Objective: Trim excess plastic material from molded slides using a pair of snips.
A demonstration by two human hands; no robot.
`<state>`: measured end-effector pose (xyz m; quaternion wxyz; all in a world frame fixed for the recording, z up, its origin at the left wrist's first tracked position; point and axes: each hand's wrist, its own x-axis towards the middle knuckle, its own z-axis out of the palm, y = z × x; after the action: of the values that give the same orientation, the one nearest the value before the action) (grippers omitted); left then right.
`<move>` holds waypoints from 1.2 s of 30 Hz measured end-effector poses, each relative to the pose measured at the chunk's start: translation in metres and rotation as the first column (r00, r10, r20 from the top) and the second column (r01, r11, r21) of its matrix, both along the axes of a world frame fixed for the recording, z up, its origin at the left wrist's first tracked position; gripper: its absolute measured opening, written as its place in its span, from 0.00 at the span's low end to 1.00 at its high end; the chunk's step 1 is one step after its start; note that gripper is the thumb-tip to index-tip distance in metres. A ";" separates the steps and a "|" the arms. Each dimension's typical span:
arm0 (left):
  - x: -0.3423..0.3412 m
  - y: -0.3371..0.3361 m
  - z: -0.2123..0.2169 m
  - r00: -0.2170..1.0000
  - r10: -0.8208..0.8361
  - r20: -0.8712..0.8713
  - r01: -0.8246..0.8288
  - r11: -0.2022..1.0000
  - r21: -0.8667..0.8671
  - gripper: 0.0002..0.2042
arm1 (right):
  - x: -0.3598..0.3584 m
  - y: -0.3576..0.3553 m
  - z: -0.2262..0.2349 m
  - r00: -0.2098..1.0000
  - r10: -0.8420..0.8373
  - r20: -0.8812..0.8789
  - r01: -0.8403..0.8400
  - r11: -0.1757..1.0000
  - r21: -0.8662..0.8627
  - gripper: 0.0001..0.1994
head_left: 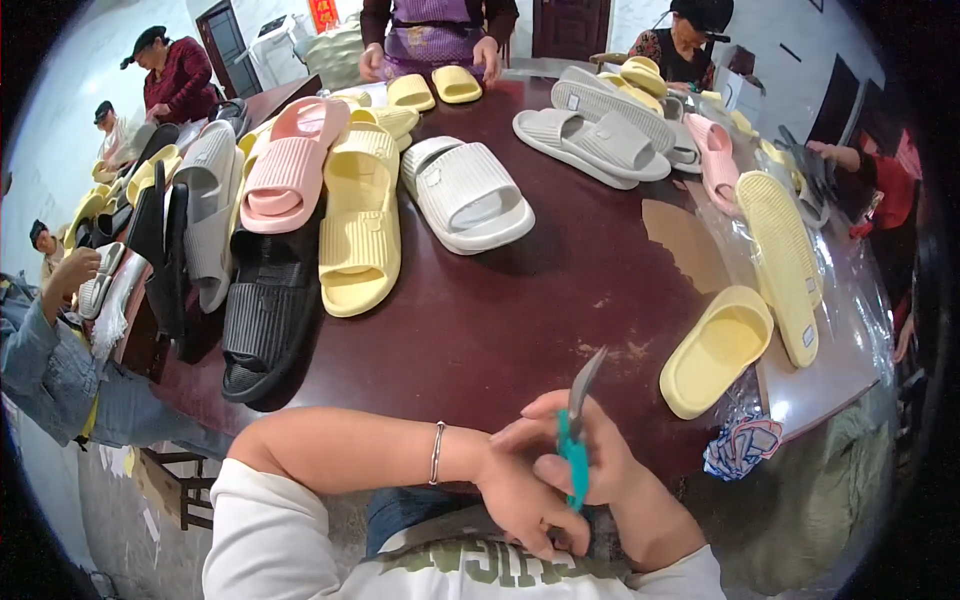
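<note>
A pair of small snips with teal handles point(575, 440) is held at the near edge of the dark red table point(520, 320), just in front of the person's chest. The right hand point(590, 455) is closed around the teal handles, its fingers curled over them. The long axis of the snips runs nearly upright in the view, leaning slightly right; the grey blades point up and away from the person, toward the middle of the table, and appear to be together. The left hand point(525, 490) is pressed against the right hand from the left side, fingers bent; whether anything is gripped in it cannot be told. A thin bracelet point(437, 452) is worn on the left wrist.

No container is seen on the table. Loose slides are laid on it instead: a yellow slide point(715, 350) nearest the hands to the right, a white slide point(470, 195) farther off, and a black slide point(265, 315) at the left.
</note>
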<state>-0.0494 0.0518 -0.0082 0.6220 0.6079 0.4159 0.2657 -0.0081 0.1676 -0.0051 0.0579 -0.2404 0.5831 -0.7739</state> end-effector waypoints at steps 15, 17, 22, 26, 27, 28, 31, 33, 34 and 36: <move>-0.126 -0.037 0.051 -0.446 0.826 -0.345 0.045 0.406 0.913 0.11 | -0.008 0.011 0.008 0.639 -0.626 0.448 0.757 0.616 -0.219 0.13; -0.147 -0.051 0.027 -0.589 0.702 -0.400 0.081 0.544 0.835 0.09 | -0.007 0.009 0.008 0.701 -0.584 0.409 0.691 0.699 -0.185 0.11; -0.138 -0.066 0.025 -0.676 0.552 -0.488 0.011 0.670 0.742 0.12 | -0.009 0.006 0.007 0.687 -0.582 0.435 0.692 0.707 -0.146 0.12; -0.110 -0.075 0.033 -0.563 0.659 -0.499 0.043 0.626 0.779 0.11 | -0.012 0.006 0.006 0.679 -0.584 0.446 0.691 0.713 -0.118 0.12; -0.102 -0.079 0.033 -0.565 0.655 -0.501 0.034 0.625 0.780 0.11 | -0.012 0.007 0.004 0.687 -0.581 0.437 0.686 0.717 -0.125 0.12; -0.094 -0.082 0.034 -0.522 0.693 -0.497 0.047 0.605 0.795 0.10 | -0.013 0.008 0.002 0.695 -0.578 0.428 0.681 0.720 -0.133 0.12; -0.066 -0.091 0.043 -0.427 0.763 -0.485 0.070 0.562 0.824 0.10 | -0.013 0.013 -0.001 0.707 -0.561 0.432 0.672 0.723 -0.162 0.11; -0.050 -0.099 0.054 -0.360 0.799 -0.482 -0.056 0.497 0.866 0.09 | -0.013 0.018 -0.001 0.700 -0.559 0.444 0.688 0.695 -0.210 0.11; -0.044 -0.105 0.055 -0.324 0.817 -0.477 -0.119 0.465 0.877 0.10 | -0.012 0.018 -0.001 0.690 -0.571 0.444 0.700 0.684 -0.208 0.11; -0.035 -0.124 0.048 -0.297 0.893 -0.339 -0.204 0.287 0.936 0.12 | -0.012 0.014 -0.002 0.694 -0.604 0.392 0.695 0.704 -0.147 0.12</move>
<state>-0.0841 -0.0723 0.0393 -0.2407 0.4356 0.8410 0.2123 -0.0198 0.1811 -0.0068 -0.1656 0.1045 0.4956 -0.8462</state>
